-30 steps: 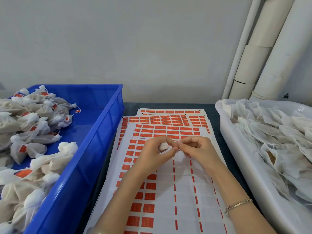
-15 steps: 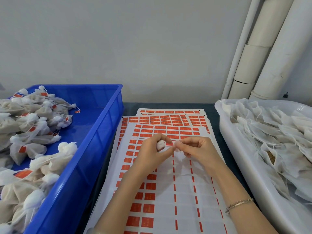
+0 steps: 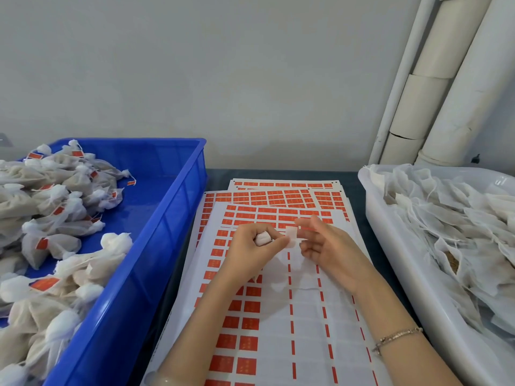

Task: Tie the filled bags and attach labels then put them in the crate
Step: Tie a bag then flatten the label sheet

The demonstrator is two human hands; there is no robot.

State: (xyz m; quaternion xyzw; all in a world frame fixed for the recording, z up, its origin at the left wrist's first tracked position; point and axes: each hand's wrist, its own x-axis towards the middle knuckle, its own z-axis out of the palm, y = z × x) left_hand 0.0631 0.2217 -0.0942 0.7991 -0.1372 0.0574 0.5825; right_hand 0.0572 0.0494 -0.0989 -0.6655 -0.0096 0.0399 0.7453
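Seen from my remote station: a lane of flat label sheets [image 3: 306,324] runs up the counter [image 3: 351,179], hemmed by the blue crate [image 3: 172,227] wall at left and the white tub [image 3: 395,260] rim at right. Tied bags [image 3: 55,213] heap the crate's left and near parts; its far right corner lies bare.

No text can be read, orange-red labels [image 3: 248,344] on the label sheets [image 3: 306,316] carry pale marks too blurred to read, likewise those on the tied bags [image 3: 64,243] in the blue crate [image 3: 172,218].
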